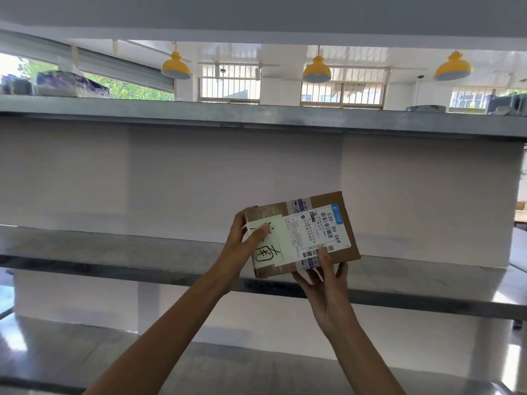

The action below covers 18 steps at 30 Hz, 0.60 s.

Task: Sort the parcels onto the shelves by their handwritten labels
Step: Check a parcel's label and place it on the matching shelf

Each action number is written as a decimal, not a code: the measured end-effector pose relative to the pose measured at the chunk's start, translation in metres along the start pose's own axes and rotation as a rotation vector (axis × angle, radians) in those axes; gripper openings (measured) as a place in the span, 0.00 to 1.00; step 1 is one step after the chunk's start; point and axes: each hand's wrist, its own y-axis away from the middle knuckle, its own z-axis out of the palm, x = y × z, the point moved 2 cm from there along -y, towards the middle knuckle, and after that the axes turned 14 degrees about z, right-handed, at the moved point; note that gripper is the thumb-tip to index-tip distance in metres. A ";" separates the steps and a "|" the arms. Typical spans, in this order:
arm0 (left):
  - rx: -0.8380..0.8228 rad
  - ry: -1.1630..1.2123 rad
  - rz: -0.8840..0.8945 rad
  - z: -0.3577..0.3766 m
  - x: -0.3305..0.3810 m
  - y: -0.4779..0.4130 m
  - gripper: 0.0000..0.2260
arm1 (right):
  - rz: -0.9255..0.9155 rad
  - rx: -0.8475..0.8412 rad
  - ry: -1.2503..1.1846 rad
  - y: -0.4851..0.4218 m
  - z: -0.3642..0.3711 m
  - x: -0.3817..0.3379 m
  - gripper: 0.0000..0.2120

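Note:
A brown cardboard parcel [322, 203] is held up in front of the middle metal shelf [114, 252]. It carries a white printed shipping label [313, 232] and a pale yellow note with handwritten black characters [271, 252]. My left hand [242, 246] grips the parcel's left end, thumb lying across the note. My right hand [325, 283] holds the parcel's lower edge from below, thumb on the barcode. The parcel is tilted, its right end higher.
A top shelf [256, 115] runs across above, with wrapped parcels at its far left [68, 84] and items at its far right [507, 104]. A lower shelf [85, 352] lies below. White panels back the shelves. Yellow lamps hang behind.

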 end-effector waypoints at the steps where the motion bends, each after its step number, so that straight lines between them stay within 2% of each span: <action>1: 0.000 -0.020 -0.008 -0.001 -0.001 0.000 0.17 | -0.009 0.014 0.001 0.000 -0.001 0.000 0.33; 8: -0.043 -0.151 -0.075 -0.006 -0.007 0.005 0.16 | -0.011 0.077 0.027 -0.006 -0.003 -0.010 0.27; 13: -0.059 -0.169 -0.078 -0.007 -0.002 0.004 0.18 | -0.010 0.075 0.090 -0.011 -0.001 -0.011 0.27; 18: -0.049 -0.149 -0.114 -0.013 -0.008 0.008 0.15 | -0.022 0.137 0.183 -0.016 -0.001 -0.010 0.32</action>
